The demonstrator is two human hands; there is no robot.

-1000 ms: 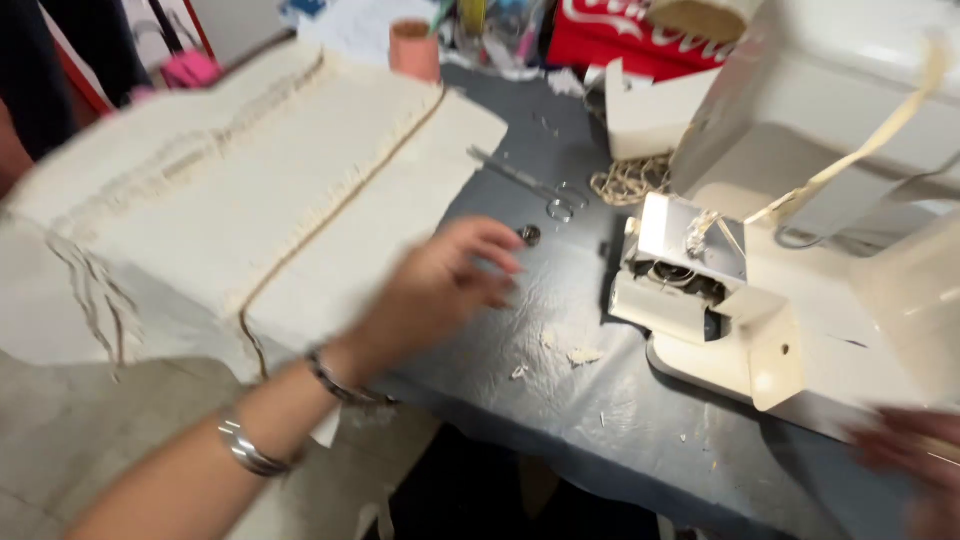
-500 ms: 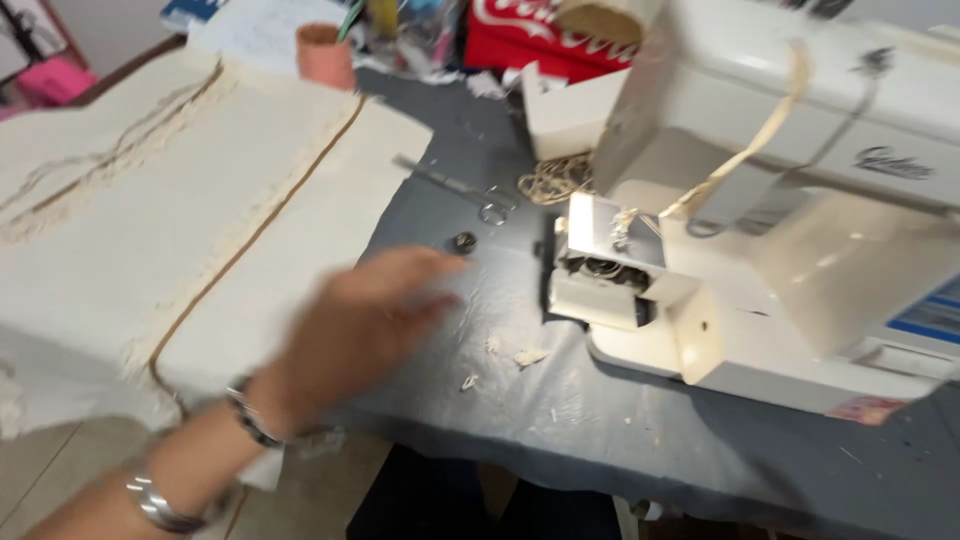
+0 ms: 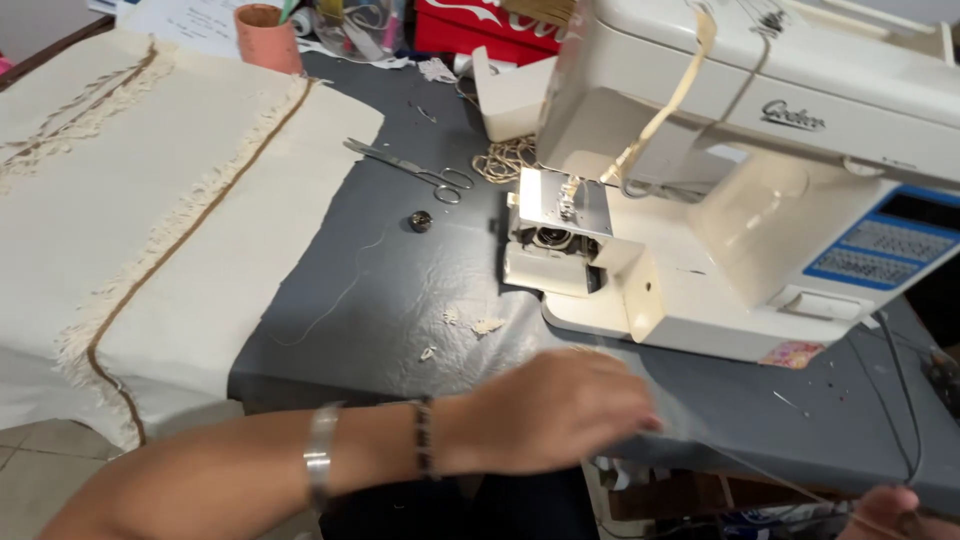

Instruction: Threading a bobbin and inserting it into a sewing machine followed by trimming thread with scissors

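Left hand (image 3: 555, 410) (blurred) crosses grey table (image 3: 390, 300) below sewing machine (image 3: 740, 200).

Thin pale thread (image 3: 760, 470), drawn taut and slanting, runs from the left hand's fingertips (image 3: 640, 420) down to the right hand's fingers (image 3: 885, 500).

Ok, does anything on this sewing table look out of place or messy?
The sewing machine has its bobbin cover hanging open, exposing the bobbin area. Frayed scraps litter the grey table cover, and a bobbin lies loose near the scissors.
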